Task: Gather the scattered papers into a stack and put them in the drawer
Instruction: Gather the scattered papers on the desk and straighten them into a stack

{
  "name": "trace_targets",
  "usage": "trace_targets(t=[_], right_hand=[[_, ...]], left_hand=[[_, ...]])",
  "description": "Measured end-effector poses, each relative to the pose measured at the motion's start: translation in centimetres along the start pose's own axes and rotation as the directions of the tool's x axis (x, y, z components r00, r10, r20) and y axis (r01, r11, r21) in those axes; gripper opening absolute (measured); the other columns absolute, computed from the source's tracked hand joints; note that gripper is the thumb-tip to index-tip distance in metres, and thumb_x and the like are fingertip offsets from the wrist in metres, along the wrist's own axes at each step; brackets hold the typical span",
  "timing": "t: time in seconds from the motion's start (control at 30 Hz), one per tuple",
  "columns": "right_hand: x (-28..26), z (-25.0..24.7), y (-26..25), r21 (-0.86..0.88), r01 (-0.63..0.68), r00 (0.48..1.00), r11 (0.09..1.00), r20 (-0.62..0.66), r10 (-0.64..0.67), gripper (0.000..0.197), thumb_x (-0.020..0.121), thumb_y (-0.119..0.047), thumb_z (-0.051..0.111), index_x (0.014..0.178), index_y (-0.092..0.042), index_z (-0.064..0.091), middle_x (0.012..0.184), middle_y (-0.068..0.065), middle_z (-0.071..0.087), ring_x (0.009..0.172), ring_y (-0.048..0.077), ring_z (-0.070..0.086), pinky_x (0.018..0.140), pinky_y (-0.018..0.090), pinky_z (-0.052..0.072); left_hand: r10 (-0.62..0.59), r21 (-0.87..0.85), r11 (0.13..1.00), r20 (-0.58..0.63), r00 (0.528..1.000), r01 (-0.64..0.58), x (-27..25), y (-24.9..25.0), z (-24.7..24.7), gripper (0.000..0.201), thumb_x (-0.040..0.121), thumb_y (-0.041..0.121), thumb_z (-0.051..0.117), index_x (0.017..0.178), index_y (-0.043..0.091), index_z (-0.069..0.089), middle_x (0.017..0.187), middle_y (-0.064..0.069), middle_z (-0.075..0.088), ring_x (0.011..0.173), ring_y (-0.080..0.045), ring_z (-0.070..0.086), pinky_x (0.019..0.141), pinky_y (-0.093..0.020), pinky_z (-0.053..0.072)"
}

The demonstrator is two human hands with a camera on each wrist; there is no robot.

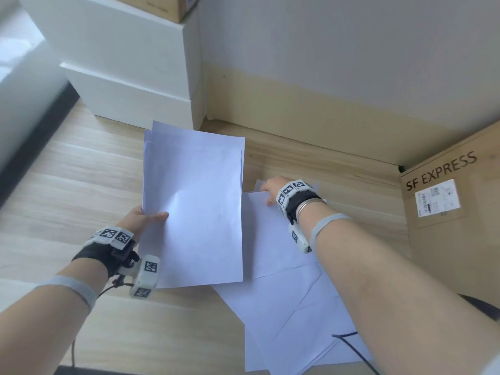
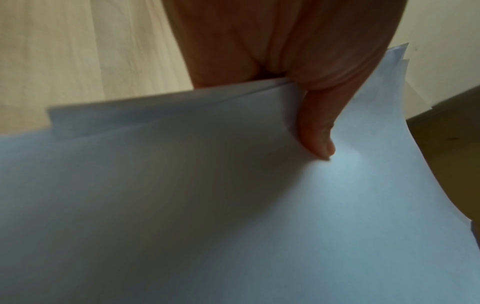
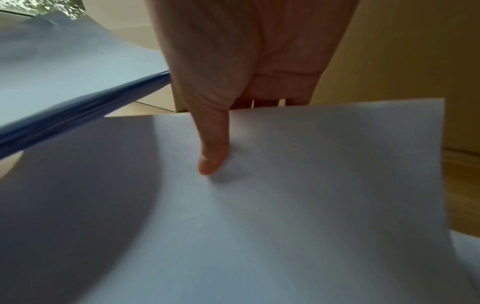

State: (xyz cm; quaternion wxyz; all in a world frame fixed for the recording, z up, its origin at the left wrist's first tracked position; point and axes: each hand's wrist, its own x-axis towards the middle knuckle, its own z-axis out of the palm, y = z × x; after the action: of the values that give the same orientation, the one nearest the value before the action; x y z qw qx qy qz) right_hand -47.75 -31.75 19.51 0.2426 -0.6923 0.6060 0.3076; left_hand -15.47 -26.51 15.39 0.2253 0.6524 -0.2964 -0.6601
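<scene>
Pinching a thin stack of smooth white sheets (image 1: pixel 193 201) by its left edge, the left hand (image 1: pixel 140 220) is seen with thumb on top, the stack held above the pale wood-grain floor (image 1: pixel 67 185). One flat sheet (image 1: pixel 270 234) of the loose papers (image 1: pixel 292 315) on the floor is gripped at its far edge by the right hand (image 1: pixel 273 186) — thumb above, fingers beneath. A matte cardboard box (image 1: pixel 454 201) stands right, just beside them.

A loose stack of white sheets (image 1: pixel 193 201) is hanging tilted above the wooden floor, edges slightly fanning. More white papers (image 1: pixel 292 307) are lying overlapped on the floor, one sheet (image 3: pixel 298 195) apparently lifting.
</scene>
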Motion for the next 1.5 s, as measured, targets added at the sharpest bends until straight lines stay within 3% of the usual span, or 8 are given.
trace_targets(t=[0.13,0.3,0.43,0.57,0.87,1.2,1.33,1.5], right_hand=[[-0.9,2.0,1.0,0.026,-0.085,0.996,0.996,0.006,0.085,0.040,0.091,-0.027,0.054,0.128,-0.013,0.052,0.132,0.004,0.055,0.121,0.030,0.053,0.094,0.036,0.046],[-2.2,4.9,0.9,0.209,-0.189,0.979,0.960,-0.038,0.201,0.044,0.091,-0.027,0.053,0.130,-0.007,0.047,0.136,0.014,0.046,0.124,0.032,0.048,0.100,0.037,0.042],[-3.4,7.0,-0.6,0.365,-0.193,0.960,0.911,-0.123,0.253,0.060,0.078,-0.032,0.070,0.127,-0.010,0.042,0.130,0.010,0.043,0.122,0.032,0.043,0.094,0.036,0.042],[-3.8,8.2,-1.7,0.382,-0.182,0.950,0.906,-0.170,0.263,0.073,0.066,-0.028,0.081,0.124,-0.012,0.040,0.125,0.009,0.044,0.117,0.031,0.045,0.089,0.038,0.044],[-4.6,8.5,-1.9,0.461,-0.194,0.954,0.866,-0.117,0.276,0.064,0.074,-0.020,0.075,0.124,-0.015,0.035,0.104,0.010,0.059,0.081,0.028,0.056,0.068,0.032,0.043],[-5.8,9.5,2.4,0.501,-0.509,0.822,0.700,0.042,0.568,0.016,0.082,-0.023,0.064,0.089,-0.011,0.056,0.122,0.008,0.059,0.118,0.030,0.054,0.093,0.037,0.044],[-6.1,11.3,4.3,0.438,-0.612,0.766,0.658,0.122,0.631,0.033,0.089,-0.028,0.056,0.119,-0.016,0.055,0.141,0.003,0.034,0.136,0.027,0.029,0.108,0.042,0.030],[-6.5,12.8,4.5,0.472,-0.653,0.732,0.592,0.195,0.652,0.041,0.086,-0.030,0.060,0.121,-0.011,0.051,0.142,0.010,0.030,0.131,0.033,0.034,0.106,0.042,0.035]], left_hand=[[-0.016,0.024,1.000,0.000,1.000,0.016,0.0,-0.3,-0.3,0.038,0.087,0.004,0.059,0.124,-0.003,0.053,0.093,-0.015,0.064,0.087,-0.032,0.060,0.096,-0.053,0.045],[-0.003,0.022,1.000,0.016,1.000,0.002,0.0,-1.0,-0.1,0.026,0.087,0.001,0.058,0.113,0.000,0.056,0.063,-0.002,0.074,0.076,-0.028,0.061,0.076,-0.040,0.050],[0.009,0.030,1.000,0.016,1.000,-0.009,0.0,-1.4,0.3,0.026,0.087,0.001,0.058,0.113,0.002,0.056,0.065,-0.003,0.073,0.059,-0.022,0.068,0.071,-0.038,0.051],[0.008,0.038,0.999,0.026,1.000,-0.009,-0.1,-1.8,0.3,0.029,0.087,0.001,0.058,0.116,0.002,0.055,0.084,-0.011,0.065,0.070,-0.026,0.063,0.071,-0.037,0.050],[0.020,0.051,0.998,0.029,0.999,-0.022,-0.3,-2.4,0.2,0.014,0.088,-0.001,0.055,0.100,0.006,0.059,0.071,-0.007,0.071,0.062,-0.024,0.067,0.069,-0.037,0.048],[0.028,0.037,0.999,0.086,0.996,-0.032,-0.4,-2.0,0.5,0.015,0.088,-0.002,0.055,0.089,0.012,0.060,0.057,0.004,0.073,0.048,-0.010,0.069,0.069,-0.038,0.049],[0.035,0.048,0.998,0.114,0.993,-0.040,-0.4,-2.0,1.2,0.016,0.088,-0.003,0.054,0.089,0.012,0.061,0.057,0.004,0.073,0.048,-0.011,0.069,0.070,-0.037,0.049],[0.029,0.071,0.997,0.107,0.994,-0.037,-0.3,-2.1,1.8,0.014,0.088,-0.001,0.055,0.090,0.012,0.060,0.056,0.004,0.072,0.052,-0.016,0.069,0.065,-0.034,0.052]])
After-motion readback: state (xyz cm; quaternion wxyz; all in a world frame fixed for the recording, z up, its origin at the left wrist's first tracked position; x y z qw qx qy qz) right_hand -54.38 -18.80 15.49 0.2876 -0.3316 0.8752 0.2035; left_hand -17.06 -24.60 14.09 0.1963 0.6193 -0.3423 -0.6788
